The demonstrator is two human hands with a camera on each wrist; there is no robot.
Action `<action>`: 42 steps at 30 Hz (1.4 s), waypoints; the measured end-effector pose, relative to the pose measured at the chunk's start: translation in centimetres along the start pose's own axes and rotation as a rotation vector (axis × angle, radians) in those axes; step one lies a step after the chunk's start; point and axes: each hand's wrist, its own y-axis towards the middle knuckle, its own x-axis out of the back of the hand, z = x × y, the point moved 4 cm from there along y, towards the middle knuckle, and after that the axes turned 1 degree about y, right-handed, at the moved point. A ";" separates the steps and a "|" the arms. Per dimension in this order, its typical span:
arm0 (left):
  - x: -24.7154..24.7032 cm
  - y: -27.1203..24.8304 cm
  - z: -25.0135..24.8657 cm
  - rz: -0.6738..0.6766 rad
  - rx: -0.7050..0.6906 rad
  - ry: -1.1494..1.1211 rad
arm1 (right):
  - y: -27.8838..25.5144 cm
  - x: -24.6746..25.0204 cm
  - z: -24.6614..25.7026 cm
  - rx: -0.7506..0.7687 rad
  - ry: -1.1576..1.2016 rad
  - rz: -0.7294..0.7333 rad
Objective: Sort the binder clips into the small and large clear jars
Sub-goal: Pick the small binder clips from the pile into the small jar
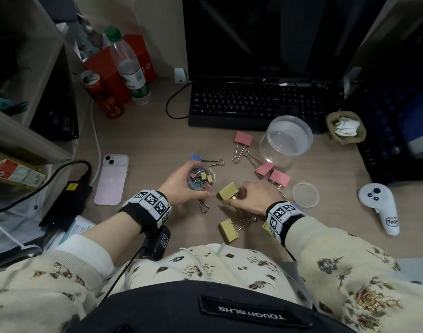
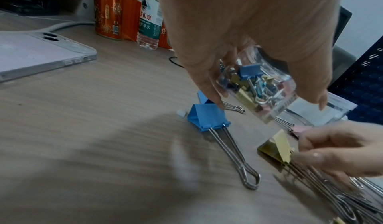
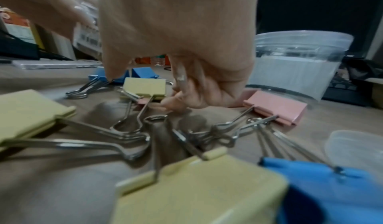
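1 yellow binder clip [image 1: 227,190] just beside right-hand fingertips [image 1: 242,188].

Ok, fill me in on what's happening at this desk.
A person is sorting binder clips. Their left hand grips the small clear jar, already holding small clips. Their right hand is reaching among the large clips, fingers at a yellow clip. The large clear jar stands empty, with pink, blue and yellow large clips still loose on the desk.
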 end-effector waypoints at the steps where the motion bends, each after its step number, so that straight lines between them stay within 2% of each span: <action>1: 0.0 0.0 0.0 0.002 0.002 0.001 | -0.2 -0.1 0.3 -0.011 -0.050 -0.002; 4: 0.2 -0.3 -0.1 0.003 0.008 0.001 | -0.4 -0.5 1.4 -0.034 -0.142 -0.014; 7: 0.4 -0.4 0.1 -0.004 0.012 -0.003 | 0.3 -1.3 1.9 -0.033 -0.138 -0.042; 19: -0.3 0.4 -0.9 0.035 -0.002 0.019 | 0.0 -0.9 1.6 0.133 -0.033 -0.093; 23: -0.6 0.6 -1.0 0.039 -0.006 0.031 | -0.4 0.8 1.2 0.116 0.064 -0.228; 25: -0.9 0.8 -1.2 0.045 -0.016 0.049 | -0.8 2.4 1.0 0.098 0.189 -0.333; 27: -1.4 1.0 -1.7 0.058 -0.034 0.053 | -1.1 4.0 1.2 0.149 0.341 -0.413; 28: -1.7 1.1 -2.0 0.064 -0.046 0.052 | -1.3 4.7 1.6 0.210 0.378 -0.409; 30: -2.3 1.3 -2.6 0.078 -0.075 0.055 | -1.4 5.4 2.4 0.332 0.350 -0.298; 32: -2.7 1.5 -3.0 0.093 -0.085 0.051 | -1.5 6.0 2.0 0.356 0.359 -0.199; 36: -3.1 1.8 -3.2 0.095 -0.079 0.043 | -1.6 6.9 -2.3 0.198 0.662 -0.314; 38: -3.3 1.9 -3.3 0.095 -0.080 0.050 | -1.7 6.4 -4.8 0.069 0.622 -0.319; 40: -3.6 1.9 -3.4 0.101 -0.079 0.054 | -2.1 5.4 -6.3 -0.003 0.486 -0.201; 42: -3.9 1.9 -3.6 0.115 -0.079 0.053 | -2.6 3.9 -6.9 -0.006 0.378 -0.031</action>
